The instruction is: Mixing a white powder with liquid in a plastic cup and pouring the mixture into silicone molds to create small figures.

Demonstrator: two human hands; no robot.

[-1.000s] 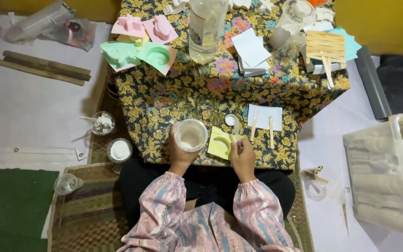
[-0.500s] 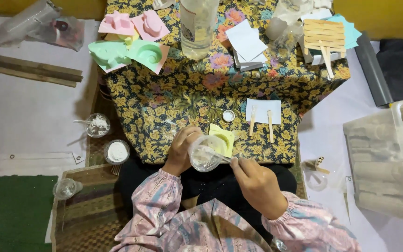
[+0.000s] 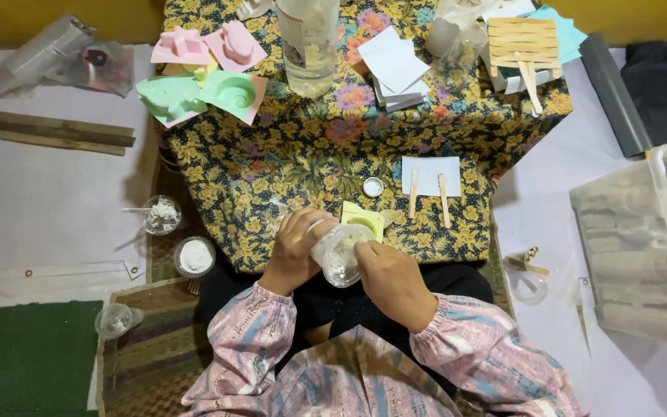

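Note:
My left hand grips a clear plastic cup tipped on its side at the near edge of the low table covered in a yellow floral cloth. My right hand is at the cup's mouth, fingers pinched there; what they hold, if anything, is hidden. A small yellow mould lies on the cloth just beyond the cup. A little white cap and a white paper with two wooden sticks lie further right.
Pink and green moulds, a clear bottle, stacked papers and wooden sticks sit at the table's far side. Cups of white powder stand on the floor at left. A translucent bin stands at right.
The cup went from upright in my left hand to tipped sideways toward me. My right hand left the yellow mould and came to the cup's mouth.

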